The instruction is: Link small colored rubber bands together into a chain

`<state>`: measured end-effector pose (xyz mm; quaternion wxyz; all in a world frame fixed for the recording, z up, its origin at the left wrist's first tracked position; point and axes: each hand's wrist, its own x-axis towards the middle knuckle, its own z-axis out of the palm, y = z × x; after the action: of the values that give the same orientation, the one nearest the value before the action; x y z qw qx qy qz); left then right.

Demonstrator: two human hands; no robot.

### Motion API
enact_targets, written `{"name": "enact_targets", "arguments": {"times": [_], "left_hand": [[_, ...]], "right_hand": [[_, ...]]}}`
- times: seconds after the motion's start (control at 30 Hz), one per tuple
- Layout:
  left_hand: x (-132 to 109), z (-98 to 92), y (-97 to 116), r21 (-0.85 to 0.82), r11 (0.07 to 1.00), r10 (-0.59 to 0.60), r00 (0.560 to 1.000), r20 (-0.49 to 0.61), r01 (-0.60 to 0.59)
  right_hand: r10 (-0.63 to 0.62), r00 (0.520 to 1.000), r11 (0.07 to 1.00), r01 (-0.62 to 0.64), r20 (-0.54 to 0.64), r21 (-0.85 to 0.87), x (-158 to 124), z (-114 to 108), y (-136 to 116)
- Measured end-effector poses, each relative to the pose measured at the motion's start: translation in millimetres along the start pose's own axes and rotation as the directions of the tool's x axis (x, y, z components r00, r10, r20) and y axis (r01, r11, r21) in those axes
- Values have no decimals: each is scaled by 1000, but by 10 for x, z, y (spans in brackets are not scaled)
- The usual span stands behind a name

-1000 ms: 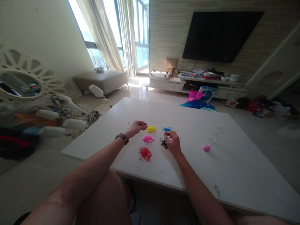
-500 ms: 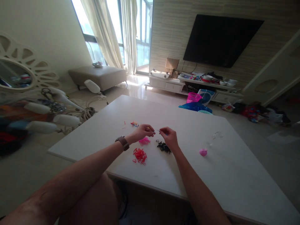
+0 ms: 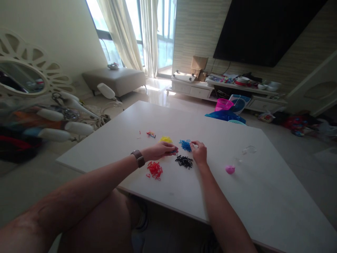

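Note:
Small rubber bands lie on the white table [image 3: 168, 193] in piles sorted by colour. My left hand [image 3: 164, 149], with a watch on its wrist, is closed in a pinch above the middle of the table. Between its fingertips is a small blue rubber band [image 3: 173, 151]. At the right edge of the blue rubber bands [image 3: 185, 145] is my right hand [image 3: 199, 153], its fingers curled in; what they hold is too small to make out. Black rubber bands [image 3: 184, 162] lie between the hands, nearer me. Red rubber bands [image 3: 155, 170] and yellow rubber bands [image 3: 165, 140] lie around my left hand.
A small mixed-colour pile [image 3: 151, 134] lies at the far left of the table. To the right are a pink lump [image 3: 230, 169] and a clear plastic piece [image 3: 249, 150]. Beyond the table stand a pink basket [image 3: 223, 104] and a low TV cabinet [image 3: 195, 90].
My hands were together at the fingertips; now my right hand has moved apart to the right, to the blue pile. My left hand has shifted slightly. The view has tilted down a little.

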<state>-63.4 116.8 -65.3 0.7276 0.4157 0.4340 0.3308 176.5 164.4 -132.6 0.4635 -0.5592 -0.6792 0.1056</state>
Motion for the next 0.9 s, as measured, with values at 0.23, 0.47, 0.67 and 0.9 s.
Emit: {"name": "enact_targets", "arguments": {"times": [0.23,0.47,0.67,0.9], "left_hand": [[173,113,-27,-78,996,52,998,44,-49],[229,102,-51,-94,994,52,999,8,-51],[199,67,-44,-88,996,25,998,-52,-30],[248,-180,32,-22,996,78,970,-228,-85]], "right_hand": [[-146,974,916,66,176,396,-100,-78,-387],[-198,937,867,30,287,498,-103,-83,-414],[-158,950,863,0,270,505,-97,-88,-389],[123,991,938,-135,57,318,2,-10,-69]]}}
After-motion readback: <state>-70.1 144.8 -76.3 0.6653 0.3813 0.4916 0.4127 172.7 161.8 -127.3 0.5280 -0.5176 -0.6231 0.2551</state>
